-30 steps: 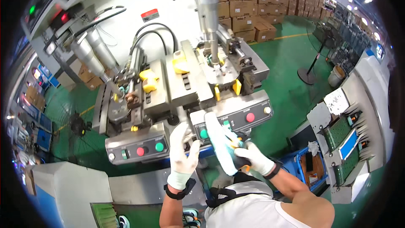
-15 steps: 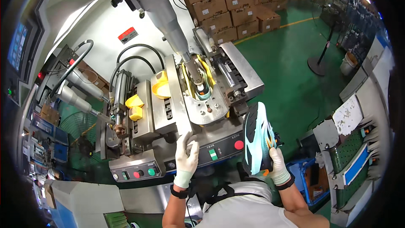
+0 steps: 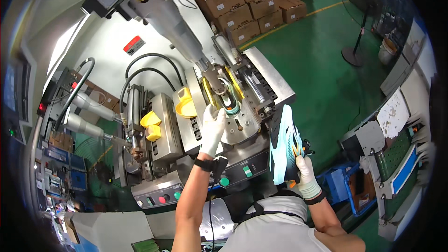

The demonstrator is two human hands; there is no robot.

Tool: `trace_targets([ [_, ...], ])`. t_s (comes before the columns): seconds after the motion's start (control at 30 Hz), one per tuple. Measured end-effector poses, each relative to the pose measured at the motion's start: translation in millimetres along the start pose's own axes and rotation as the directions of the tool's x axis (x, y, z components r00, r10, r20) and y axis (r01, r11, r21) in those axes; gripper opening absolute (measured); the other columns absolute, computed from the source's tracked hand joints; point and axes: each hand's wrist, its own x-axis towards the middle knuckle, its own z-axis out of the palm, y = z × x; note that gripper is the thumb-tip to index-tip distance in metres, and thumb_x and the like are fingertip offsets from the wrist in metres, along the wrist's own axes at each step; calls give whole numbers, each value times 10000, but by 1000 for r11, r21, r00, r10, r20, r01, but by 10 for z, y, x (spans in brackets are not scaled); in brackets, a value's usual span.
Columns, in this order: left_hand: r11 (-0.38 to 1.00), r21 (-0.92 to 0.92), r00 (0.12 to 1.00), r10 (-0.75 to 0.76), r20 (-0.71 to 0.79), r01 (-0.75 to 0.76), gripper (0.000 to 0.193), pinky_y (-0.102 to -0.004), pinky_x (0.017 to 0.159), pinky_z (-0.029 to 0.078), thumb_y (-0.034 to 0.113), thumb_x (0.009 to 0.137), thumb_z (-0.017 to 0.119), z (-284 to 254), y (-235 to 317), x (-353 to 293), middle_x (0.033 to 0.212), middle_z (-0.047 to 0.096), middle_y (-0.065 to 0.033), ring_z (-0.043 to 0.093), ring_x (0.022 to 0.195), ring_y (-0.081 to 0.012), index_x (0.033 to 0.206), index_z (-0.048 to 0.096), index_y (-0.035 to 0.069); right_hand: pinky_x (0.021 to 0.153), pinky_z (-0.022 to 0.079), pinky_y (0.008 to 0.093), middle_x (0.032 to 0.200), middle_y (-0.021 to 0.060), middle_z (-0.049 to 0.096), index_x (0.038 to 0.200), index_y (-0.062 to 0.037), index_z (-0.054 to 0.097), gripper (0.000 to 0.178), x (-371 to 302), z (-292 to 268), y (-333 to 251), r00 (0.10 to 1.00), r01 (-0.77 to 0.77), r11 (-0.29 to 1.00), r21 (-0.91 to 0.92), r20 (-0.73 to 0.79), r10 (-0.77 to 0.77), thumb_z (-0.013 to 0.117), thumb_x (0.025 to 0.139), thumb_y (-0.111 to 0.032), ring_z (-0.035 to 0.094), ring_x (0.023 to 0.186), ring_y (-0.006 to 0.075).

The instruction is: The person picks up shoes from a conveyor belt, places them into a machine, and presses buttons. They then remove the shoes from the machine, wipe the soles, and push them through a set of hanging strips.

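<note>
My right hand (image 3: 305, 177), in a white glove, grips a light blue and black sports shoe (image 3: 283, 147) with orange accents. The shoe stands on end, sole toward the left. My left hand (image 3: 213, 128), also gloved, reaches over the front of a metal press (image 3: 245, 133) with its fingers apart and nothing visible in them. Just beyond it, a second shoe (image 3: 230, 107) sits in the press between yellow pads (image 3: 236, 83). A slanted metal ram (image 3: 215, 83) comes down into that shoe; the glove seems close to it, but contact cannot be made out.
Yellow moulded pads (image 3: 186, 108) sit on the press's left station. Its front panel carries a green button (image 3: 224, 181) and a red button (image 3: 164, 199). Cardboard boxes (image 3: 228, 2) are stacked behind. At the right are a blue crate (image 3: 347, 191) and a rack (image 3: 396, 168).
My left hand has moved forward and slightly right, from the press's front edge toward the shoe in it. The view has shifted a little. My right hand still holds its shoe.
</note>
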Motion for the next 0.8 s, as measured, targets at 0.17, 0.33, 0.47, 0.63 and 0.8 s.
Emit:
trace_targets([
  [0.17, 961, -42, 957, -266, 119, 272, 576, -361, 928, 498, 288, 931, 677, 420, 83, 462, 1181, 661, -229, 648, 1065, -269, 1308, 509, -114, 943, 517, 340, 1265, 65, 611, 1406, -4, 460, 772, -56, -71, 10, 994, 87, 995, -47, -61, -90, 803, 842, -403, 611, 1106, 162],
  [0.33, 987, 95, 991, -131, 10, 129, 441, -388, 856, 524, 195, 844, 700, 972, -1129, 1153, 1023, 676, -220, 666, 946, -322, 1150, 541, -80, 996, 457, 333, 1284, 63, 616, 1388, 5, 500, 729, -231, -156, -12, 984, 76, 955, -287, -133, -118, 786, 849, -393, 586, 1135, 161],
  [0.47, 921, 378, 992, 115, -48, -89, 532, -461, 942, 485, 158, 843, 609, 1167, -1752, 1333, 1112, 613, -344, 614, 1065, -478, 1246, 413, -128, 984, 459, 324, 1264, 53, 632, 1362, 8, 530, 654, -167, 60, -154, 961, 183, 927, -328, -140, -239, 790, 853, -309, 587, 1124, 149],
  [0.63, 998, 7, 984, -69, 163, 69, 322, -397, 777, 546, 164, 900, 580, 558, -1534, 1441, 966, 686, -229, 698, 900, -353, 1091, 607, -93, 922, 485, 310, 1173, 39, 657, 1275, 5, 599, 453, -116, 46, -125, 981, -5, 934, -356, -183, -65, 706, 861, -146, 606, 1022, 126],
  [0.8, 963, -214, 958, -102, 270, 163, 280, -332, 787, 521, 152, 986, 547, 19, -735, 499, 1012, 679, -108, 637, 868, -203, 1158, 593, -64, 905, 492, 305, 1136, 49, 644, 1276, 15, 587, 408, 256, 472, -178, 973, 141, 860, -490, -89, -211, 652, 895, -117, 600, 1005, 132],
])
